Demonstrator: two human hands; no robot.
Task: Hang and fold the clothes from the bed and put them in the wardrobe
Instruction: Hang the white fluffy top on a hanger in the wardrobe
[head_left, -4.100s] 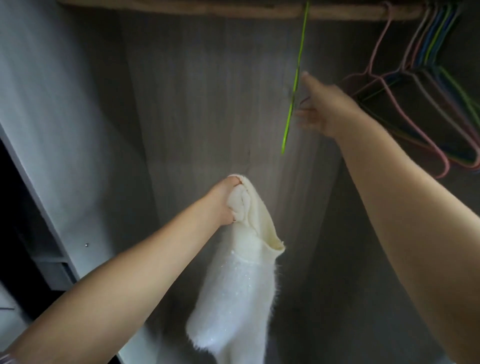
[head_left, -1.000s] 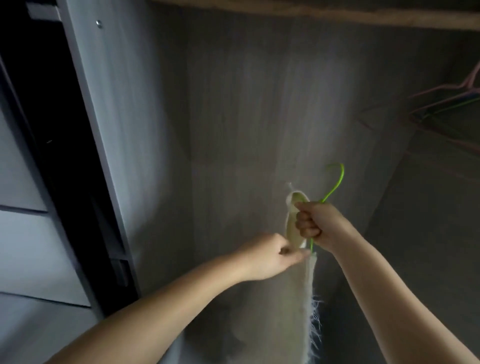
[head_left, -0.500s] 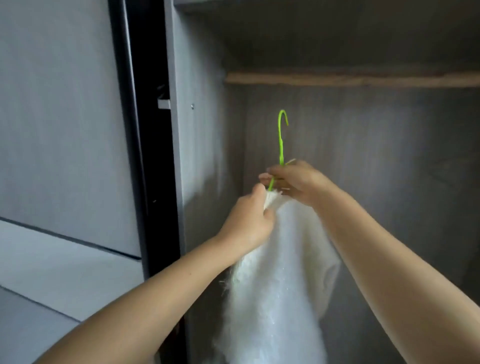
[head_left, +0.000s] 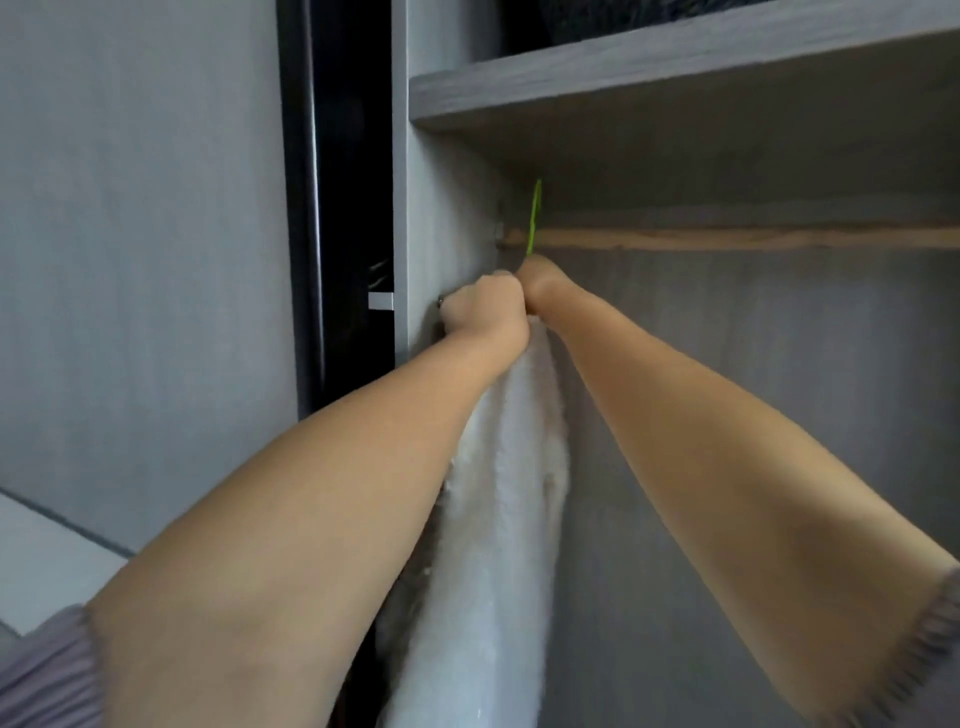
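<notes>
A fluffy white sweater hangs straight down between my forearms inside the wardrobe. It is on a green hanger, whose hook rises in front of the wooden rail at the rail's far left end. My left hand is a fist gripping the top of the sweater. My right hand is pressed beside it just under the hook, gripping the hanger's neck; its fingers are mostly hidden. Whether the hook sits on the rail, I cannot tell.
A grey shelf runs just above the rail with something dark on it. The wardrobe's side panel stands right next to my left hand. A dark gap and a grey door panel lie to the left.
Both hands have lifted the hanger and sweater up and left, bringing the green hook up to the rail's left end. Earlier the right hand took the hanger from the rail.
</notes>
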